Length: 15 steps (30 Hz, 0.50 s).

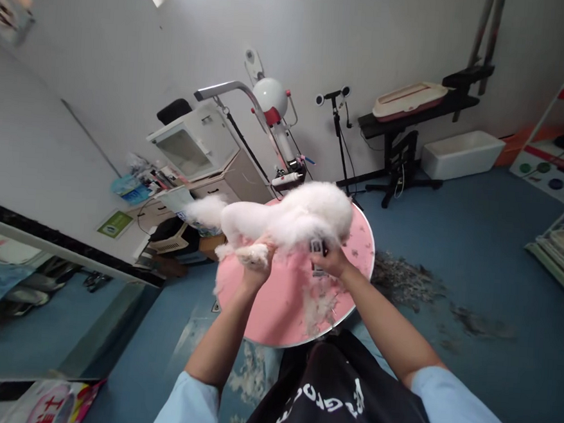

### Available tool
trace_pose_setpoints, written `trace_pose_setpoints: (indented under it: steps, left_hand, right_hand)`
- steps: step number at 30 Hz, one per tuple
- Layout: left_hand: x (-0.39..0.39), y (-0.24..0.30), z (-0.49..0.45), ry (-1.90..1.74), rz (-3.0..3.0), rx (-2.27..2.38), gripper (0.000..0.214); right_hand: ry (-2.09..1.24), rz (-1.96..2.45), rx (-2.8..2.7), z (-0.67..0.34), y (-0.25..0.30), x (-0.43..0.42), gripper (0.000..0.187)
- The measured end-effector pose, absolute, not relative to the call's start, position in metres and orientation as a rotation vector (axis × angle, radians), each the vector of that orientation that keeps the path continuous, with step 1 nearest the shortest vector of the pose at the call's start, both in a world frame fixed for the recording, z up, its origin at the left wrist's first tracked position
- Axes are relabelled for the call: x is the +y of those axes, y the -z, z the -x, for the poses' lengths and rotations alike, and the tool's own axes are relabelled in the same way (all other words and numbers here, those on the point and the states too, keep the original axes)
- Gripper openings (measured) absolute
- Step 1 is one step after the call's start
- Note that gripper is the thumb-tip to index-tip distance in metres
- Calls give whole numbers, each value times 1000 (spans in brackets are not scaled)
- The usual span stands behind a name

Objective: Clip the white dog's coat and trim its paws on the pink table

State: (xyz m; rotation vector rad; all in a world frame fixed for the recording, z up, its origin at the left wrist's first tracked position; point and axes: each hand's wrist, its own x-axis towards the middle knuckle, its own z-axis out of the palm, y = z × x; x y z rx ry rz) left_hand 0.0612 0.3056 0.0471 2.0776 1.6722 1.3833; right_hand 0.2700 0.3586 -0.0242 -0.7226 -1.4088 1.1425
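Note:
A small white fluffy dog [286, 219] stands on a round pink grooming table [275, 308]. My left hand [257, 264] is closed around one of the dog's hind legs near the paw. My right hand [331, 260] grips an electric clipper [317, 247] pressed against the dog's fur at its underside. Clumps of cut white fur [318, 304] lie on the pink tabletop in front of my right forearm. I wear a black apron over light blue sleeves.
Grey fur clippings [402, 281] are strewn on the blue floor to the right. Behind the table stand a stand dryer [270, 101], a white cabinet [194, 144], a black bench [404, 123] and a white tub [460, 153]. A mirror runs along the left wall.

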Motion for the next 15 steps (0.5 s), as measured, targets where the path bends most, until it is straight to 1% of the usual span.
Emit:
trace_pose_setpoints:
  steps: [4,8,10,13,15]
  left_hand:
    - [306,-68,-71,-1443,-2082,1655,37]
    - [317,-73,-66,-1444,-2103,1621,38]
    - [323,-73,-65,-1450,-2101,1642,40]
    - [327,-77,-67,-1457,-2117,1665,43]
    - [326,-80,-70,-1447,-2163,1665,44]
  right_hand:
    - [-1239,685,-822,-276,13,377,23]
    - [-1182,731,-559,-272,17,377,28]
    - [-1223,778,-361,-261,29,364,32]
    - [-1488,749,-92,-238,55,338,38]
    - [-1671,604,-113,-225,69,326,39]
